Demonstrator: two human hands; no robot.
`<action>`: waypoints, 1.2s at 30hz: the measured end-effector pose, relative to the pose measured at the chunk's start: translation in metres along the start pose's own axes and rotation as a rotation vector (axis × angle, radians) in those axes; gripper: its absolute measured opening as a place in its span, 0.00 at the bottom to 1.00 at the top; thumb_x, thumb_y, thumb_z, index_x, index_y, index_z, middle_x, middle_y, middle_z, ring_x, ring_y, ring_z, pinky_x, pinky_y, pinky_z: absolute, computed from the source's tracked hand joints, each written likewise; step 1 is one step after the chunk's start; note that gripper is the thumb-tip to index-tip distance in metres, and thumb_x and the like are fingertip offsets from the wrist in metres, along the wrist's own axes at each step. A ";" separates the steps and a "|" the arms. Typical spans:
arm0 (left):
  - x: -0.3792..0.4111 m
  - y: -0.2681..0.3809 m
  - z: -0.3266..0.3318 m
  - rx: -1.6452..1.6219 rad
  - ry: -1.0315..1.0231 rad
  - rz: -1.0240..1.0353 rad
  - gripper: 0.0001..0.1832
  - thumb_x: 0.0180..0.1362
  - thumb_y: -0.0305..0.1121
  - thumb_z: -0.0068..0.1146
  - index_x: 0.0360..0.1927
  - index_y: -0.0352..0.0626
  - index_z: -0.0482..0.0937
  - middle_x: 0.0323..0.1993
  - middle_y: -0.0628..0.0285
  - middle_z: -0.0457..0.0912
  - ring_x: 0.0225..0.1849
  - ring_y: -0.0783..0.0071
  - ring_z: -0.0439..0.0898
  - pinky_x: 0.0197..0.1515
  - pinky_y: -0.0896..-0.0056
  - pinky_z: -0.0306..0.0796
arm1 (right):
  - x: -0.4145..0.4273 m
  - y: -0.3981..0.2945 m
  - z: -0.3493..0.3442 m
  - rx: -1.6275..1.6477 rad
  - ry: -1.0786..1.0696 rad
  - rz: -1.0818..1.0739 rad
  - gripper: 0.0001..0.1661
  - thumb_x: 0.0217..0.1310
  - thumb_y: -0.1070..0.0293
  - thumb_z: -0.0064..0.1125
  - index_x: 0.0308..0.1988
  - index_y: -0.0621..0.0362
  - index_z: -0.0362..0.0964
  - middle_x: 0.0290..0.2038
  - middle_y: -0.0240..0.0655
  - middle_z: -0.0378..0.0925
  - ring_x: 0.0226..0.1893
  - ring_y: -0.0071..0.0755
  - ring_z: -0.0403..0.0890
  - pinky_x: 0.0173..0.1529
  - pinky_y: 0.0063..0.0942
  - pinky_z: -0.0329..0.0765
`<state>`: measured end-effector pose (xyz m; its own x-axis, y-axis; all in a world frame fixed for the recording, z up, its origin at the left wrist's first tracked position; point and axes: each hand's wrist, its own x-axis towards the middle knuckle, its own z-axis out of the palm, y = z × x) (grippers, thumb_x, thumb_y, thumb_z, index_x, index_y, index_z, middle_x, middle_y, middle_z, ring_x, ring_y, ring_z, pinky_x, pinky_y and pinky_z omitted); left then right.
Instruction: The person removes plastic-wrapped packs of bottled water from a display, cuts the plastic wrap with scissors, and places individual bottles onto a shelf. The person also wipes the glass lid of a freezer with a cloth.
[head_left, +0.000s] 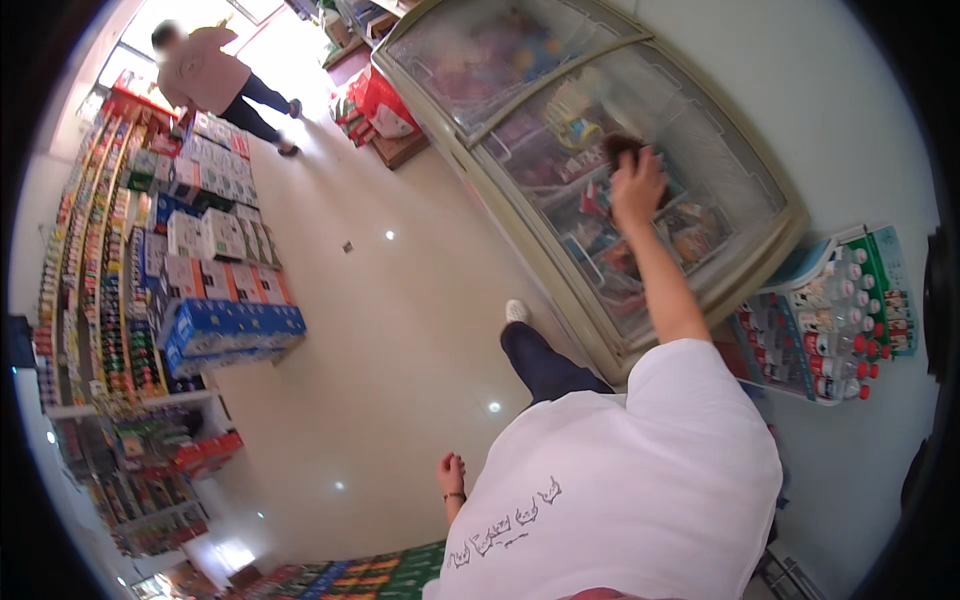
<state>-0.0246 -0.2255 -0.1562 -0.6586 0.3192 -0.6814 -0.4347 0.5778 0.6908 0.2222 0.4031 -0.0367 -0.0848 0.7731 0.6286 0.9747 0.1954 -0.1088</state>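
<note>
My right hand (637, 187) is pressed over a dark brown cloth (621, 148) on the sliding glass lid of a chest freezer (517, 247). The cloth is blurred and mostly covered by my fingers. Under the glass lie wire baskets with packaged frozen goods (690, 232), and the pane looks misted in places. Low at my side hangs my left hand (451, 474), its fingers curled with nothing seen in them; a bracelet circles that wrist.
Bottled drinks (840, 330) stand in a rack by the freezer's near end. Stacked cartons (232, 330) and long stocked shelves (97, 300) line the aisle's other side. A person (206, 71) stands near the bright doorway. Red bags (382, 105) rest beyond the freezer.
</note>
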 end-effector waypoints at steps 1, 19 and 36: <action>0.006 0.008 -0.014 0.014 0.007 0.018 0.12 0.56 0.31 0.54 0.42 0.36 0.74 0.31 0.63 0.79 0.27 0.79 0.75 0.28 0.78 0.71 | 0.029 0.018 0.016 -0.109 -0.003 0.146 0.23 0.59 0.59 0.48 0.55 0.50 0.64 0.61 0.44 0.57 0.59 0.56 0.59 0.58 0.58 0.56; 0.200 0.257 0.041 0.518 -0.351 -0.024 0.15 0.58 0.31 0.53 0.46 0.35 0.74 0.33 0.59 0.81 0.30 0.75 0.78 0.30 0.76 0.73 | 0.071 -0.123 0.091 0.181 -0.286 -0.268 0.21 0.54 0.58 0.49 0.49 0.43 0.71 0.61 0.38 0.62 0.61 0.47 0.59 0.60 0.55 0.55; 0.399 0.463 0.070 0.728 -0.609 0.164 0.16 0.58 0.30 0.51 0.49 0.35 0.72 0.33 0.57 0.80 0.29 0.73 0.78 0.25 0.78 0.71 | -0.007 0.050 0.004 -0.709 0.275 0.884 0.21 0.58 0.56 0.49 0.51 0.46 0.69 0.58 0.38 0.64 0.56 0.50 0.64 0.56 0.54 0.58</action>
<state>-0.4458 0.2221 -0.1251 -0.1565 0.6545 -0.7397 0.2569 0.7501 0.6094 0.2709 0.4100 -0.0493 0.6449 0.2974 0.7040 0.5760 -0.7946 -0.1919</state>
